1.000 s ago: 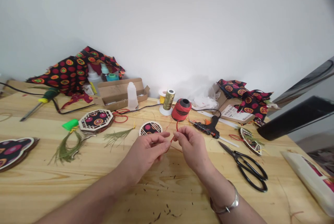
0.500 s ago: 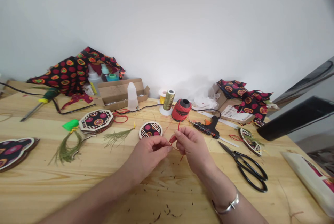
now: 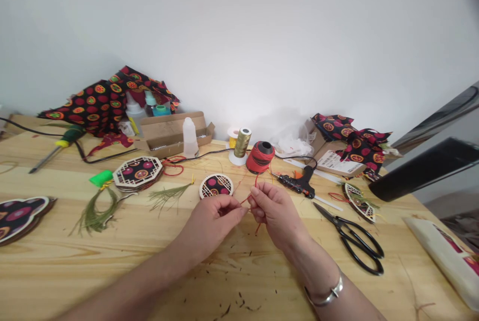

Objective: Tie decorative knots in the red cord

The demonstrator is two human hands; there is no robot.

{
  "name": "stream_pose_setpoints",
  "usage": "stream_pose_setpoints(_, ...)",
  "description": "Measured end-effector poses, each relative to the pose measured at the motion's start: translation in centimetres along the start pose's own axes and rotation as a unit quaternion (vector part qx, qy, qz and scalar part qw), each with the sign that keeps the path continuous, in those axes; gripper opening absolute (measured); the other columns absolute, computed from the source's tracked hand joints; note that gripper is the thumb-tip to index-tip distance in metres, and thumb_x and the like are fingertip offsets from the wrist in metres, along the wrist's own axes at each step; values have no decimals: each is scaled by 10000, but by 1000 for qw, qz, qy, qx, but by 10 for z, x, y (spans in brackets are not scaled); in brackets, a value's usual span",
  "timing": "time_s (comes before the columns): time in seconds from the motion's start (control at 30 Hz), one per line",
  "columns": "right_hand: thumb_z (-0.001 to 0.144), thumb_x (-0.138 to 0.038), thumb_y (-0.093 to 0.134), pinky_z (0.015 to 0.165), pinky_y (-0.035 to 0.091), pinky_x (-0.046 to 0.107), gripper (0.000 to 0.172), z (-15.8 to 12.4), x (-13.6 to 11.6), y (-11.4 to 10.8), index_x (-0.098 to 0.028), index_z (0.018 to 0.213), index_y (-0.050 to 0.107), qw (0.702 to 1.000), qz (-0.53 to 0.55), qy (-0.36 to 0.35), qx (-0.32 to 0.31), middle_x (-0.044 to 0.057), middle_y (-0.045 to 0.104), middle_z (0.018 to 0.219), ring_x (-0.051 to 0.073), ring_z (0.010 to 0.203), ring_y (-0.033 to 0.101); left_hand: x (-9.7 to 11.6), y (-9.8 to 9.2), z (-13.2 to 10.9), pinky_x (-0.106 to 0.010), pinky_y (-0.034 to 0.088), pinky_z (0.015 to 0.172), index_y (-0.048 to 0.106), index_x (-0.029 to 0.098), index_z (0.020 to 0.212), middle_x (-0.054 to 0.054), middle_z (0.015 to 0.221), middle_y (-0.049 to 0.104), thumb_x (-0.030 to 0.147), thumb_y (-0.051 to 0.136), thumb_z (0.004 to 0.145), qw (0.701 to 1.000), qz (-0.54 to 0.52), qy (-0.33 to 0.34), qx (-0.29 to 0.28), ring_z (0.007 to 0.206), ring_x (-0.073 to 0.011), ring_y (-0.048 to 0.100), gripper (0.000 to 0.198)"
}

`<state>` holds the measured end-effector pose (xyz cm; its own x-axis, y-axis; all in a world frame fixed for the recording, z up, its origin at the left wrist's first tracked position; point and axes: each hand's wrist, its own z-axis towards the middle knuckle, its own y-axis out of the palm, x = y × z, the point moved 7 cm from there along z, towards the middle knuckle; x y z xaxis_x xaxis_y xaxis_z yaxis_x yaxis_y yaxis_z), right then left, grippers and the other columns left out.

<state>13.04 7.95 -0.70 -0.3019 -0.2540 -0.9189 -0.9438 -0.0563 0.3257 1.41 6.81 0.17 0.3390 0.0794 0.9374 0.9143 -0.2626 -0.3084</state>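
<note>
Between the left hand (image 3: 215, 221) and right hand (image 3: 279, 214), brought close together, red cord (image 3: 256, 180) is pinched in both, apparently so a short span is controlled. Beyond them, a disc (image 3: 216, 186) and spool (image 3: 259, 157) are set; rightward, scissors (image 3: 340, 222) are laid, presumably within reach.

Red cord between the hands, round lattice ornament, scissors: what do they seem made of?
Red cord: textile, limp and curving; fibre unclear.
Round lattice ornament: patterned, apparently fabric panel; pale matte lattice border, likely thin wood, though card is possible.
Scissors: probably steel, with dark, slim blades; glossy black handle loops look coated, but metal or plastic underneath I can't tell.
</note>
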Motion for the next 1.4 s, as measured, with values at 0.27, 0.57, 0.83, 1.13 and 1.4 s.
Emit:
stream_pose_setpoints(0.27,715,-329,611,397,206,178,238,-1,-4,1,-154,618,481,996,-84,-22,2,-65,435,509,31,404,326,15,-35,-10,-311,374,903,616,199,720,-50,1158,519,326,546,787,964,-12,161,213,1105,-214,466,160)
stream_pose_setpoints(0.57,723,-271,594,390,242,184,178,-4,-8,4,-147,610,532,986,-159,-48,-5,-54,453,493,45,420,341,3,3,-8,-270,468,657,565,231,1095,-29,882,636,268,509,809,992,-55,115,21,804,-178,590,293)
stream_pose_setpoints(0.83,693,-298,625,378,225,192,202,-2,-6,2,-162,585,522,986,-161,-41,8,-57,456,471,48,402,324,8,-6,-4,-229,382,583,696,213,811,8,726,651,285,556,764,996,-79,43,15,639,-138,522,164)
stream_pose_setpoints(1.13,648,-311,680,371,242,169,243,-3,-3,5,-149,591,507,995,-94,6,-22,-71,454,446,30,367,347,-9,0,-1,-201,202,427,700,189,791,35,572,532,315,610,723,985,-166,-49,-17,454,-63,315,169)
stream_pose_setpoints(1.4,645,-308,723,356,254,151,254,-3,5,2,-145,650,528,991,-38,66,-109,-50,522,501,31,378,394,-15,13,-1,-198,108,399,669,130,686,55,519,453,270,710,644,927,-340,-126,-102,400,-17,256,151)
